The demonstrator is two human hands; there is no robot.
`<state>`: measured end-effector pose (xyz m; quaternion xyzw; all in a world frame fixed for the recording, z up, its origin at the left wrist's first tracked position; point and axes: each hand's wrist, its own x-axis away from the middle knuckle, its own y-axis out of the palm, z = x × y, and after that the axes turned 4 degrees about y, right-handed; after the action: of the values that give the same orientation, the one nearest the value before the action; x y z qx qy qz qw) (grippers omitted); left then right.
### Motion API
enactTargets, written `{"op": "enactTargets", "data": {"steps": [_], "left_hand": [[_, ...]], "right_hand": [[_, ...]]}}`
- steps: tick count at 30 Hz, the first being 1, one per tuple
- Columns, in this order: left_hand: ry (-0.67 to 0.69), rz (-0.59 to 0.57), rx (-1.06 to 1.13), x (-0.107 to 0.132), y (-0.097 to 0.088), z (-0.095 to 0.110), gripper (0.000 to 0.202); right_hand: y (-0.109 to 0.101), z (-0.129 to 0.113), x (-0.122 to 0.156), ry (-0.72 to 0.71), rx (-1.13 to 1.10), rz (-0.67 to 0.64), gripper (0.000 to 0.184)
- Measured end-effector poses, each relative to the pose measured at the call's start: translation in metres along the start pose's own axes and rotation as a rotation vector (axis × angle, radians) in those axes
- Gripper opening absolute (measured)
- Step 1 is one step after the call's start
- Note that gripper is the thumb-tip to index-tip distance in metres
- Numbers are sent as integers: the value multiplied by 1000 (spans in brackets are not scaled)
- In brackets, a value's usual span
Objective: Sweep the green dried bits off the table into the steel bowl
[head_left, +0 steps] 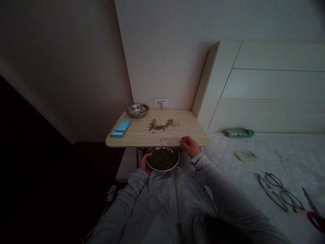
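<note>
My left hand [145, 164] is closed on the left side of a metal bowl [153, 167], just below the table's front edge near my lap. Inside the bowl lies a mass of small dark greenish bits [163, 158]. My right hand [188, 145] is over the front right of the small wooden table [137, 137], its fingers pinching a thin, clear, rounded piece [174, 141] against the tabletop. Small brown-green grains [160, 126] are scattered in a curved band across the middle of the table. A few more lie by the front edge, left of the clear piece.
A second metal bowl [137, 110] stands at the table's back left, with a phone-like blue blurred rectangle [121, 128] in front. On the bed [223, 162] to the right lie a green bottle-like thing [238, 132], a small pale packet [246, 156], glasses [281, 191] and red-handled scissors [316, 220].
</note>
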<state>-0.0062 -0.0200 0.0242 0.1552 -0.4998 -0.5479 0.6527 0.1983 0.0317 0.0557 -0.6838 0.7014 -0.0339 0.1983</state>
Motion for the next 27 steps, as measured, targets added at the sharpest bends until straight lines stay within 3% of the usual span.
{"op": "enactTargets", "data": {"steps": [4,11,18,27], "left_hand": [[1,-22,-4,0,-1,0,24],[-2,4,9,0,-1,0,23],[35,27,47,0,-1,0,26],[87,19,37,-3,-3,-1,20]], "right_hand": [[6,-9,5,-29,-59,-112,17],[14,-10,-7,5,-51,-39,16],[26,-19,0,-41,-76,-174,16],[48,-20,-32,-95,37,-45,17]]}}
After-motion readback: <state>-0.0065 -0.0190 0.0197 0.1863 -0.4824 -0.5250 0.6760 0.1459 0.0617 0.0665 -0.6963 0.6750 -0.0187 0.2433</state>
